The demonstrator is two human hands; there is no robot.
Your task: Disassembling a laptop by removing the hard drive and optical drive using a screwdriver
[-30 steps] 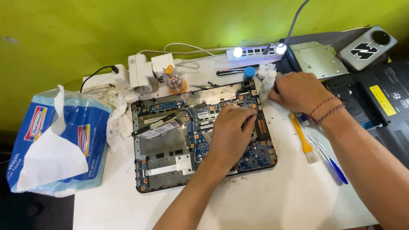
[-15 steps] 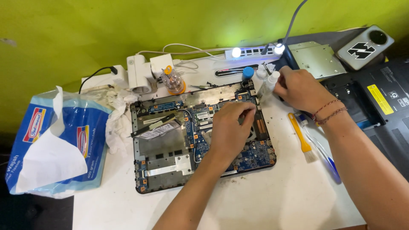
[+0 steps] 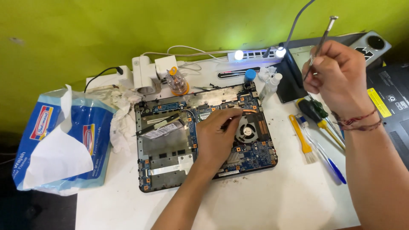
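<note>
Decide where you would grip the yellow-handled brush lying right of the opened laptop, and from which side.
Grip the yellow-handled brush on its flat yellow handle, from above. It lies flat, bristles toward the person, with bare table on its laptop side and pens close on the other.

The opened laptop (image 3: pixel 204 140) lies on the white table (image 3: pixel 264 200), circuit board and fan (image 3: pixel 247 131) exposed. The left hand (image 3: pixel 217 136) rests on the board just beside the fan. The right hand (image 3: pixel 338 79) is raised right of the laptop, gripping a thin metal tool (image 3: pixel 320 42). A tissue pack (image 3: pixel 59 140) lies left of the laptop; brushes (image 3: pixel 304 140) lie right of it.
</note>
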